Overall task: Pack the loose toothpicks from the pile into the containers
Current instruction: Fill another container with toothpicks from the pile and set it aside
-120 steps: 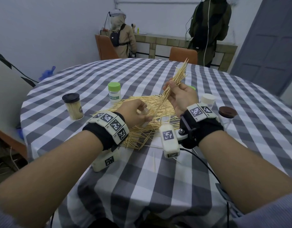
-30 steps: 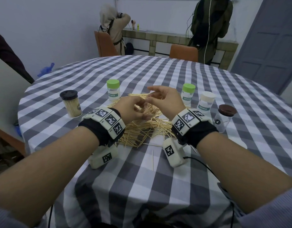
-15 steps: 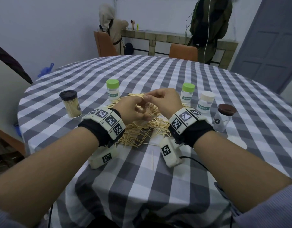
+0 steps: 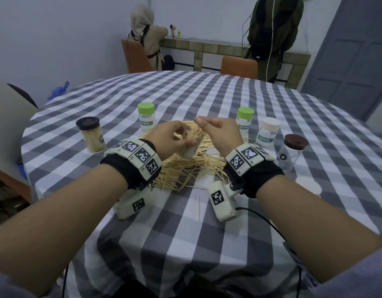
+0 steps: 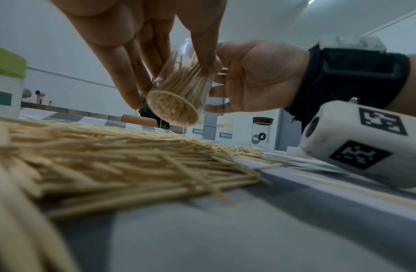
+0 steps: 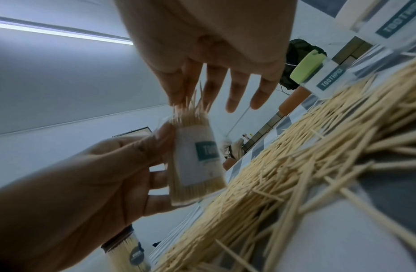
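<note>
**Topping up the held container**

Left hand (image 4: 171,137) wraps the open, nearly full container (image 6: 197,162), held just above the toothpick pile (image 4: 192,166) mid-bench. Right hand (image 4: 220,131) sits at its mouth, thumb and forefinger pinched on toothpicks, other fingers loose. Next, I'd guess: seat the protruding tips, then grab more from the pile.

Round table, grey-and-white checked cloth (image 4: 207,100). Two orange-brown chairs (image 4: 239,66) at far edge. Behind them a tiled counter (image 4: 220,50), two people standing at it. Grey panelled door (image 4: 353,46) far right.
</note>
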